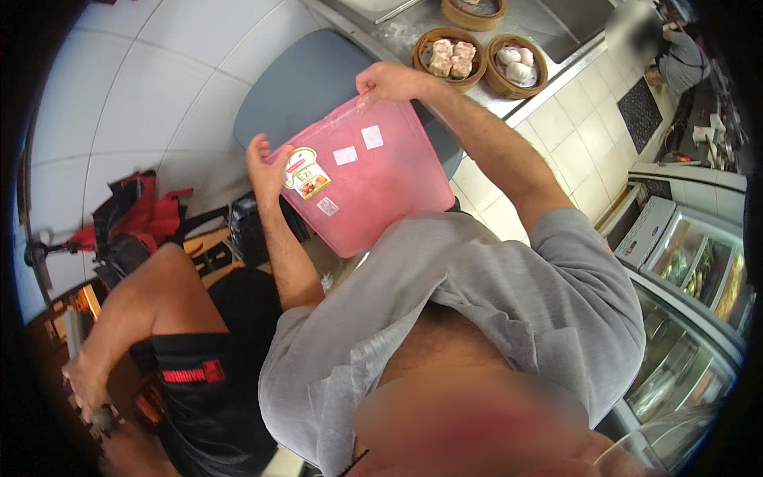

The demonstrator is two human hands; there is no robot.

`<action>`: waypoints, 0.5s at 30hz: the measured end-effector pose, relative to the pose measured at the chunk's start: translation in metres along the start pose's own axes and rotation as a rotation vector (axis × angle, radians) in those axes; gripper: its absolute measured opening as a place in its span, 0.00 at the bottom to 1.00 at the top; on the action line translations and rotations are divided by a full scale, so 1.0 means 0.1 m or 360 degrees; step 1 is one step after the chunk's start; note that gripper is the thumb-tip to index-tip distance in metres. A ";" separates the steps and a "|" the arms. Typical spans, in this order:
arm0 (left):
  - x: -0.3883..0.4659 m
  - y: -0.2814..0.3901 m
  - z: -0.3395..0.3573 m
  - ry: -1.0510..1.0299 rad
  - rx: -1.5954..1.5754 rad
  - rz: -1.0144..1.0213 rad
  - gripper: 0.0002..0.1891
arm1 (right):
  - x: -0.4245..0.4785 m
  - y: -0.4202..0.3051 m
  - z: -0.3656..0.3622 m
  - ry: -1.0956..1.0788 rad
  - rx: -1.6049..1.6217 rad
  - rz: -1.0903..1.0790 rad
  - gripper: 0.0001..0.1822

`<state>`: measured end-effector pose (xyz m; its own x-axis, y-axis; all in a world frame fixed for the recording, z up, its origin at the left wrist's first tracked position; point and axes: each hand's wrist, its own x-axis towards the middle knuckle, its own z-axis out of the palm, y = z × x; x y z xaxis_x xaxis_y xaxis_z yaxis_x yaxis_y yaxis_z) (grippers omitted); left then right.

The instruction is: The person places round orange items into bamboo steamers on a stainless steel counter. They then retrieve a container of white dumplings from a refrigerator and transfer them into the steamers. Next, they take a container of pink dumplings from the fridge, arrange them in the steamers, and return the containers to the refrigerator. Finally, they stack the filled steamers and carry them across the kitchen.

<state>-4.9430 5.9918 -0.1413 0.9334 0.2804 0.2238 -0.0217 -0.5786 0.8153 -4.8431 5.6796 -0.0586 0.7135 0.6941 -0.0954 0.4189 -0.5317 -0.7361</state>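
A pink translucent plastic container (381, 179) is tilted in front of my chest, with a printed product label and several small white stickers on the side facing up. My left hand (268, 167) grips its left edge, the thumb near the printed label. At the far upper corner, my right hand (390, 84) pinches the rim between thumb and curled fingers. Behind the container stands a dark grey chair (298, 89), partly covered by it. Whether anything lies inside the container cannot be seen.
A steel counter (405, 39) holds bamboo steamers, one with pinkish dumplings (452, 58), another with white dumplings (516, 64). A co-worker in black (197, 381) is close on my left. A glass-topped display fridge (685, 286) stands at right. Another person (682, 59) is farther off.
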 end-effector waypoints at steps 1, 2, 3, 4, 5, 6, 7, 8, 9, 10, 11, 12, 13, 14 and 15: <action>-0.18 -0.04 -0.08 -0.0003 -0.0457 -0.0099 0.29 | -0.07 -0.12 -0.06 -0.0031 0.0091 -0.0029 0.15; -0.37 -0.07 -0.18 -0.0004 -0.0915 -0.0188 0.29 | -0.13 -0.23 -0.11 -0.0006 0.0166 -0.0073 0.14; -0.54 -0.11 -0.24 -0.0007 -0.1380 -0.0269 0.28 | -0.17 -0.31 -0.16 0.0025 0.0239 -0.0108 0.13; -0.75 -0.13 -0.27 -0.0196 -0.1698 -0.0341 0.26 | -0.20 -0.38 -0.21 0.0055 0.0313 -0.0143 0.13; -0.91 -0.13 -0.24 -0.0358 -0.1790 -0.0392 0.25 | -0.24 -0.42 -0.30 0.0133 0.0286 -0.0151 0.12; -1.11 -0.27 -0.18 -0.0484 -0.1808 -0.0543 0.22 | -0.25 -0.46 -0.38 0.0199 0.0259 -0.0162 0.11; -1.27 -0.39 -0.13 -0.0612 -0.1824 -0.0694 0.20 | -0.27 -0.51 -0.45 0.0266 0.0233 -0.0173 0.11; -1.33 -0.33 -0.03 -0.0513 -0.1791 -0.0681 0.18 | -0.31 -0.57 -0.55 0.0225 0.0387 -0.0131 0.12; -1.37 -0.24 0.11 -0.0413 -0.1758 -0.0665 0.15 | -0.34 -0.64 -0.64 0.0181 0.0538 -0.0090 0.14; -1.30 -0.09 0.21 -0.0228 -0.1722 -0.0565 0.10 | -0.37 -0.66 -0.67 0.0145 0.0695 -0.0036 0.18; -1.24 -0.15 0.21 -0.0158 -0.1741 -0.0571 0.08 | -0.37 -0.68 -0.63 0.0492 0.0633 -0.0074 0.17; -1.14 -0.26 0.17 -0.0088 -0.1763 -0.0575 0.06 | -0.35 -0.69 -0.60 0.0838 0.0562 -0.0110 0.17; -1.06 -0.36 0.14 -0.0016 -0.1792 -0.0577 0.05 | -0.33 -0.70 -0.57 0.1181 0.0478 -0.0147 0.17; -0.97 -0.35 0.09 0.0050 -0.1797 -0.0641 0.04 | -0.38 -0.67 -0.55 0.1308 0.0426 -0.0176 0.16; -0.87 -0.32 0.03 0.0109 -0.1797 -0.0708 0.04 | -0.46 -0.55 -0.48 0.1439 0.0378 -0.0200 0.14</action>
<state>-5.0220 5.9834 -0.1883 0.9187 0.3441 -0.1937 -0.0359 0.5613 0.8268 -4.8721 5.6532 0.0187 0.8779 0.0469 0.4765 0.4677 -0.2967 -0.8326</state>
